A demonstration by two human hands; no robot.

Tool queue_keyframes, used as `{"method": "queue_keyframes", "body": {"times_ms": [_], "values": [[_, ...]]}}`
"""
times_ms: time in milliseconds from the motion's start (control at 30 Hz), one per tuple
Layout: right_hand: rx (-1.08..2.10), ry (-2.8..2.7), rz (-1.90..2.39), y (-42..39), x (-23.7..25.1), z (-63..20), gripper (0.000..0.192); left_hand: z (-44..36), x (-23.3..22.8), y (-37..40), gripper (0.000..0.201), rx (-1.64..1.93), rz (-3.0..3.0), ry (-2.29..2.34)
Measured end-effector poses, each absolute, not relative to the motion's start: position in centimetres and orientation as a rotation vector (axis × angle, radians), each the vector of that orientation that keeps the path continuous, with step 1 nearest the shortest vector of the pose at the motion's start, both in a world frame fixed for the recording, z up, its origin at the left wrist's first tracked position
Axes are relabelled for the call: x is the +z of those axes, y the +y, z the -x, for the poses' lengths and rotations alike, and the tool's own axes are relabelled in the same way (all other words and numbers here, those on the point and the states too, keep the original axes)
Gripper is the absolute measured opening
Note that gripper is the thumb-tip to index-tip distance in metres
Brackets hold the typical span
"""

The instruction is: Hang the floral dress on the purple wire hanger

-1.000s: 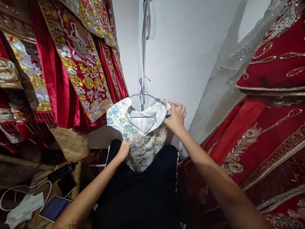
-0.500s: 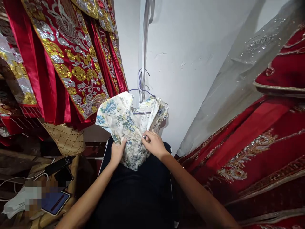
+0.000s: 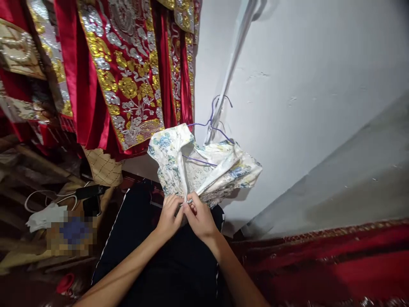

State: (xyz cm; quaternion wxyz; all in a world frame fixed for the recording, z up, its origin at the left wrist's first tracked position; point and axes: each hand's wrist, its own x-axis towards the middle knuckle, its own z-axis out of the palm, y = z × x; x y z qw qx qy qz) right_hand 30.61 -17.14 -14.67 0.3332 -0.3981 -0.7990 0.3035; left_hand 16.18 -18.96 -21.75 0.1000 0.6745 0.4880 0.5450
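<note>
Blouse (image 3: 213, 178) spreads beyond left grip (image 3: 168, 215) and right grip (image 3: 201, 217), both pinching its front.

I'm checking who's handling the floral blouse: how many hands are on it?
2: the left hand and right hand, together on the floral blouse, at the bottom of its neck opening; no others show.

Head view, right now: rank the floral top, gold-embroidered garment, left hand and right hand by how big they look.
1. Gold-embroidered garment
2. Floral top
3. Left hand and right hand: look alike, so unranked.
</note>
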Motion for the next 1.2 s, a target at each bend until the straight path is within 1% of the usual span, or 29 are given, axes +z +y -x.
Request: {"method": "queue_keyframes", "body": {"times_ms": [167, 233, 467, 767, 1033, 1200], "values": [[1.075, -1.76, 0.888, -17.3, -16.0, -29.8, 0.018, -15.6, -21.2, -20.3, 0.013, 1.597, -1.908, 1.489], [1.132, -1.619, 0.873, -17.5, -16.4, -29.2, 0.016, -15.3, -21.1, -20.8, 0.014, 1.581, -1.888, 1.486], [1.024, -1.355, 1.069, -18.8, -17.0, -26.0, 0.024, -13.5, -20.4, -21.0, 0.017, 1.503, -1.753, 1.349], [0.845, -1.328, 1.232, -20.5, -16.3, -24.1, 0.027, -10.0, -16.2, -20.6, 0.018, 1.214, -1.67, 1.058], [0.907, -1.439, 1.183, -20.7, -15.5, -26.4, 0.027, -6.7, -15.5, -19.1, 0.031, 0.98, -1.691, 0.907], [0.965, -1.455, 1.2, -20.9, -14.2, -28.7, 0.026, -1.8, -12.7, -18.5, 0.036, 0.654, -1.724, 0.918]]}}
